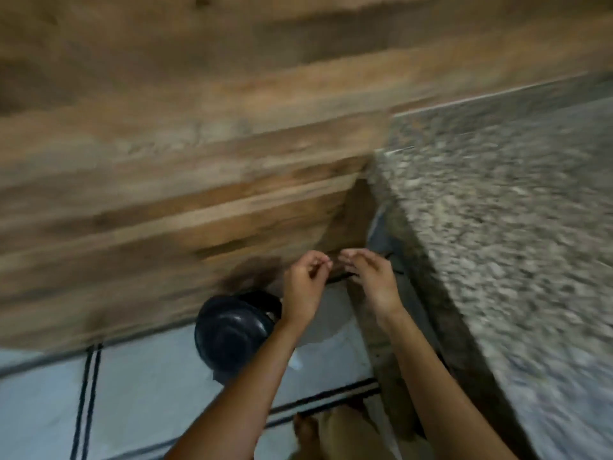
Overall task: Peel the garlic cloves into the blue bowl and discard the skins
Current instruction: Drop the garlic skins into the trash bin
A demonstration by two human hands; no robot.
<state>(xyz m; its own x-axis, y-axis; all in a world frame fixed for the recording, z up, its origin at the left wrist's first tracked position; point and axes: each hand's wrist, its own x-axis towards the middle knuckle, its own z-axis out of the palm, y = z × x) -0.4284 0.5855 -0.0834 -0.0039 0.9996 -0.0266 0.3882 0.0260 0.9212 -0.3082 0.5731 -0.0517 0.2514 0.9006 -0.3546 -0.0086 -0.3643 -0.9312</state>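
1. L hand (306, 287): grip curled, fingertips at thumb; contents blurred.
2. R hand (373, 280): grip relaxed, holding nothing, by speckled grey stone bench (497, 227).
3. Under L wrist, on white tiled floor (149, 393): dark round glossy container (234, 330), poss. bin.

Tabletop (497, 227) at right, its edge running from far centre toward near right. Wall (166, 161) fills left and far side, meets tabletop end at far centre. Floor (149, 393) below at near left, between wall and tabletop front. Bin (232, 330) on floor at wall base, left of tabletop. Left hand (306, 287) over bin's right side. Right hand (371, 280) just right of it, close beside tabletop edge. Hands near each other, not touching. Foot (305, 429) on floor at near edge, between forearms.
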